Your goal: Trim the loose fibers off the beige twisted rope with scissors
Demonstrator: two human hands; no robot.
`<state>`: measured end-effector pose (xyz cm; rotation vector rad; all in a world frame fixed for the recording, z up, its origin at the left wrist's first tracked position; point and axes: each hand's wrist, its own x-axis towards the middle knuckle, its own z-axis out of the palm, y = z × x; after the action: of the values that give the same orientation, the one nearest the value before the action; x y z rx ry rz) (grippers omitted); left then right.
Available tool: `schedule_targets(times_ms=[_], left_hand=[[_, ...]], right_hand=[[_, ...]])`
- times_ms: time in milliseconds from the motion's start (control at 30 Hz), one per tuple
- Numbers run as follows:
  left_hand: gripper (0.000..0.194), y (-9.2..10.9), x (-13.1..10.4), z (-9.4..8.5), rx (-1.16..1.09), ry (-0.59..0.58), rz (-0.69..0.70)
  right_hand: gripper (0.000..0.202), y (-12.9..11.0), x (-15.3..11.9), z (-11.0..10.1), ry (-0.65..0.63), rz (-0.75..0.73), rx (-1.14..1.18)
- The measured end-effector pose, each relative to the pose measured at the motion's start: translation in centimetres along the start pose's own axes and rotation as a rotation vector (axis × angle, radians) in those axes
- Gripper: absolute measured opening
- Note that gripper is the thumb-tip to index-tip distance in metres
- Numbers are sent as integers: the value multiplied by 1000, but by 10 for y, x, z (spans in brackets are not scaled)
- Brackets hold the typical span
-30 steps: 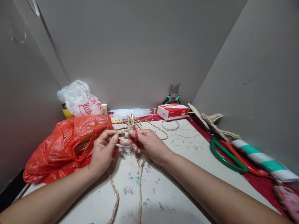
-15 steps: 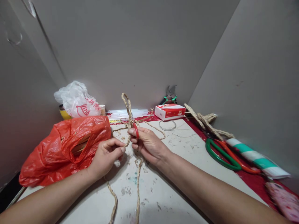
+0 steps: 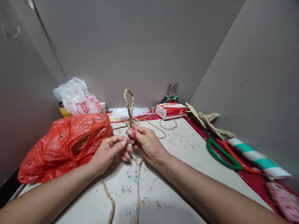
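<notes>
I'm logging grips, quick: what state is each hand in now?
Left hand: closed, apparently pinching part of the braided cord.
Right hand: closed, holding red-handled scissors and the cord below its loop.

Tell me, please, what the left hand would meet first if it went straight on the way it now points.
Most likely the right hand, which is close ahead of the left hand in the picture, though one view leaves their depth unclear.
</notes>
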<state>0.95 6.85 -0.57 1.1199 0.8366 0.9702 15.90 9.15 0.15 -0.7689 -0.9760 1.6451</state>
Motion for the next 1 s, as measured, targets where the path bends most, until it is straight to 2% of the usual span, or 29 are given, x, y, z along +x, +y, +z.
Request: schedule_targets(times_ms=[100, 300, 533, 667, 800, 933, 1000], left_hand=[[19, 1, 1, 1, -13, 38, 27], [17, 6, 2, 3, -49, 41, 23], [9, 7, 1, 2, -156, 30, -45], [10, 7, 2, -3, -212, 68, -71], [13, 8, 7, -8, -252, 157, -45], [17, 11, 12, -12, -276, 227, -24], [19, 10, 14, -14, -280, 242, -17]], right_hand=[[27, 3, 1, 0, -30, -10, -6], [27, 4, 2, -1, 25, -39, -26], [30, 3, 3, -2, 42, -44, -53], [30, 2, 5, -6, 33, -82, -171], [27, -2, 6, -15, 27, -275, -498], [21, -8, 5, -25, -6, -575, -1130], [20, -12, 4, -28, -35, -614, -1422]])
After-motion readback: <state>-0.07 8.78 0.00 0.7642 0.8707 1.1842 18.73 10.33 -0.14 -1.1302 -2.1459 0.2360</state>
